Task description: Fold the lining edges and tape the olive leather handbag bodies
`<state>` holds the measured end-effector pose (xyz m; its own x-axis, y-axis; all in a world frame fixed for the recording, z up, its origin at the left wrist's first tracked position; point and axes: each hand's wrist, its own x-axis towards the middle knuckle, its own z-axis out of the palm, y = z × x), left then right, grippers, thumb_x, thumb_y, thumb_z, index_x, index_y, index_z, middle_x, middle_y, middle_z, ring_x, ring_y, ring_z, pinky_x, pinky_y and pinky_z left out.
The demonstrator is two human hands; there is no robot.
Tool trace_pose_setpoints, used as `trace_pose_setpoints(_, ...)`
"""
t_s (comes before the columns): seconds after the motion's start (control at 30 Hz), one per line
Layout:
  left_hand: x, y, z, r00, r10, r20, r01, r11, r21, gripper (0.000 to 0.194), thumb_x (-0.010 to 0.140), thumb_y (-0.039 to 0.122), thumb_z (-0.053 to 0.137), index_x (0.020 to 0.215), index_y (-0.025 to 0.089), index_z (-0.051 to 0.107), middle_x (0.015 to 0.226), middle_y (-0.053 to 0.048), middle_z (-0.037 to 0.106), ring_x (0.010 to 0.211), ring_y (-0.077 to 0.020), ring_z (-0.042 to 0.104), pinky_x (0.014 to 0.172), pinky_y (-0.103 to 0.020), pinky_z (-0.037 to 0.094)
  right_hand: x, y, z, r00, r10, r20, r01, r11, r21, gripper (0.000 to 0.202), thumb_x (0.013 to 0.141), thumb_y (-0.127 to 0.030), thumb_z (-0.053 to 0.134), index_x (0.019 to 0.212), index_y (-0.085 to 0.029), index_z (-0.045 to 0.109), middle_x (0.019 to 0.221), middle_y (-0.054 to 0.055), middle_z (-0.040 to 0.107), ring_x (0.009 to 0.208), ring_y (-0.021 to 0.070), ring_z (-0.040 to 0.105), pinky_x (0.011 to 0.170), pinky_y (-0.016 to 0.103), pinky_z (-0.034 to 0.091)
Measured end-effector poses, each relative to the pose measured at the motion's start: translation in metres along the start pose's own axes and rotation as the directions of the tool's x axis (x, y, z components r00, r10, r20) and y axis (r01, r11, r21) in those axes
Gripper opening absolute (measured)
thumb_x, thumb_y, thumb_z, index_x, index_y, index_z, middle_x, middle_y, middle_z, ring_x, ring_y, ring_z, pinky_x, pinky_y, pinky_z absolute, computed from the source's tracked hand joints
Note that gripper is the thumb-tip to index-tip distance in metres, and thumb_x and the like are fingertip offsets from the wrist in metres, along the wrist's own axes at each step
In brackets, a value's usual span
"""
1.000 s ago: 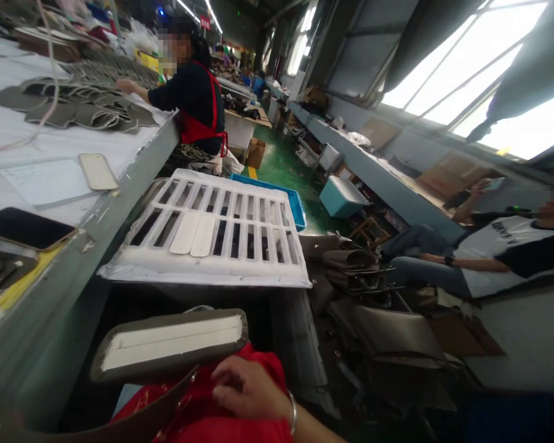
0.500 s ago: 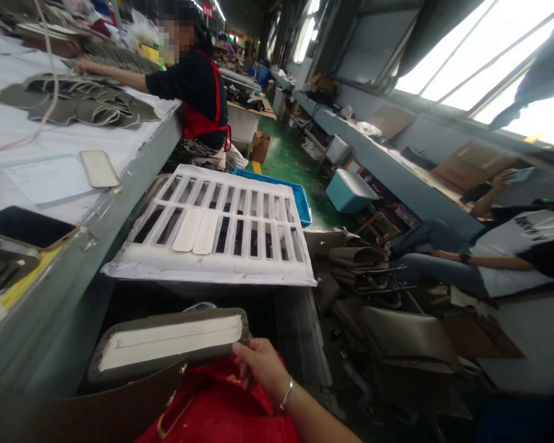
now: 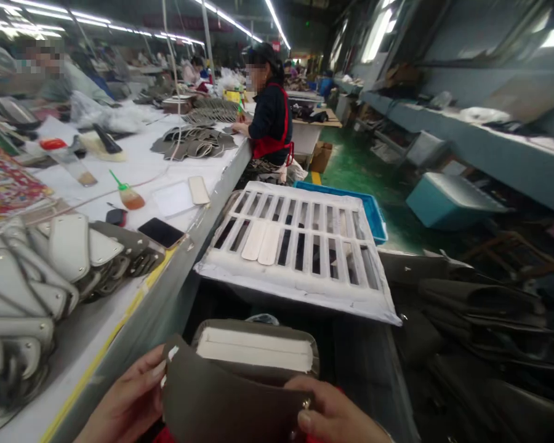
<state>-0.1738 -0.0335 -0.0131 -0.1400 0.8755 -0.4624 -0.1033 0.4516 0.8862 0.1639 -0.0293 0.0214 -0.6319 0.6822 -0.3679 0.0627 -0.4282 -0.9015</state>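
Both hands are closed on one dark grey-brown, leather-like panel with a curved upper edge, low in the view and directly in front of me. My left hand pinches its left end, thumb near a small white patch; my right hand grips the right end, thumb and fingers closed beside a small shiny metal stud. Red fabric shows just below both hands. Just beyond the panel lies a rounded, dark-rimmed rectangular piece with a cream inset, its near edge partly hidden by the panel. Farther out, a white slatted plastic rack bears two flat cream strips, side by side on its left half; a bright blue plastic tray shows past its far right corner. To the left, the white-covered worktop carries a heap of pale grey rounded pieces with metal studs, a black-screened phone near the edge, a small bottle with a green nozzle, a white paper sheet and a cream rounded plate. A co-worker in a dark top and red apron is at the worktop's far edge. Dark folded material is heaped at right, blurred.
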Motion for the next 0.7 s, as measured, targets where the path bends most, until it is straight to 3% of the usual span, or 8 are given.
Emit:
trace_pose_setpoints(0.1, 0.007, 0.003, 0.003, 0.975, -0.076, 0.21, 0.103, 0.987, -0.122, 0.039, 0.066, 0.046, 0.065, 0.097, 0.022, 0.063, 0.076, -0.004, 0.061, 0.067, -0.0208, 0.059, 0.058, -0.035, 0.051, 0.005, -0.005, -0.01, 0.995, 0.09, -0.052, -0.095, 0.989, -0.117, 0.029, 0.076, -0.036, 0.058, 0.094, -0.013, 0.06, 0.083, 0.004, 0.063, 0.076, 0.015, 0.057, 0.069, 0.024, 0.044)
trace_pose_setpoints(0.17, 0.013, 0.002, 0.006, 0.969, -0.058, 0.241, 0.048, 0.998, 0.048, 0.034, 0.073, 0.045, 0.06, 0.095, 0.02, 0.062, 0.083, -0.003, 0.061, 0.078, -0.0209, 0.058, 0.062, -0.03, 0.05, 0.009, -0.007, -0.017, 0.98, 0.112, -0.164, -0.142, 0.972, -0.185, 0.031, 0.076, -0.035, 0.056, 0.098, -0.013, 0.06, 0.088, 0.006, 0.063, 0.08, 0.0166, 0.057, 0.072, 0.025, 0.044)
trace_pose_setpoints(0.27, 0.02, 0.0, 0.012, 0.974, -0.025, 0.224, -0.062, 0.926, 0.373, 0.035, 0.078, 0.051, 0.049, 0.079, 0.017, 0.06, 0.07, -0.001, 0.056, 0.068, -0.0164, 0.055, 0.054, -0.023, 0.046, 0.015, -0.005, -0.027, 0.937, 0.097, -0.336, -0.218, 0.913, -0.344, 0.033, 0.077, -0.04, 0.053, 0.096, -0.013, 0.059, 0.089, 0.007, 0.064, 0.082, 0.0182, 0.057, 0.073, 0.025, 0.044)
trace_pose_setpoints(0.37, 0.027, 0.003, 0.019, 0.989, 0.0, 0.151, -0.081, 0.843, 0.531, 0.038, 0.079, 0.053, 0.045, 0.069, 0.017, 0.054, 0.06, 0.001, 0.05, 0.055, -0.0136, 0.052, 0.048, -0.021, 0.043, 0.02, 0.002, -0.037, 0.884, 0.077, -0.46, -0.306, 0.84, -0.448, 0.035, 0.078, -0.048, 0.049, 0.087, -0.015, 0.058, 0.08, 0.005, 0.063, 0.069, 0.0156, 0.055, 0.062, 0.023, 0.043)
trace_pose_setpoints(0.5, 0.035, 0.01, 0.024, 0.994, -0.016, 0.112, -0.056, 0.789, 0.612, 0.04, 0.077, 0.055, 0.046, 0.066, 0.017, 0.051, 0.05, 0.004, 0.046, 0.045, -0.0122, 0.048, 0.043, -0.02, 0.037, 0.025, 0.008, -0.044, 0.851, 0.115, -0.513, -0.384, 0.804, -0.455, 0.038, 0.077, -0.054, 0.044, 0.08, -0.016, 0.053, 0.075, 0.004, 0.06, 0.055, 0.0122, 0.049, 0.047, 0.022, 0.038)
trace_pose_setpoints(0.7, 0.041, 0.017, 0.022, 0.992, -0.025, 0.128, -0.06, 0.784, 0.618, 0.039, 0.077, 0.053, 0.047, 0.063, 0.017, 0.048, 0.046, 0.005, 0.042, 0.043, -0.0105, 0.043, 0.042, -0.019, 0.03, 0.031, 0.004, -0.048, 0.854, 0.067, -0.516, -0.379, 0.76, -0.528, 0.037, 0.075, -0.054, 0.046, 0.071, -0.018, 0.053, 0.073, 0.005, 0.061, 0.071, 0.0185, 0.057, 0.064, 0.024, 0.045)
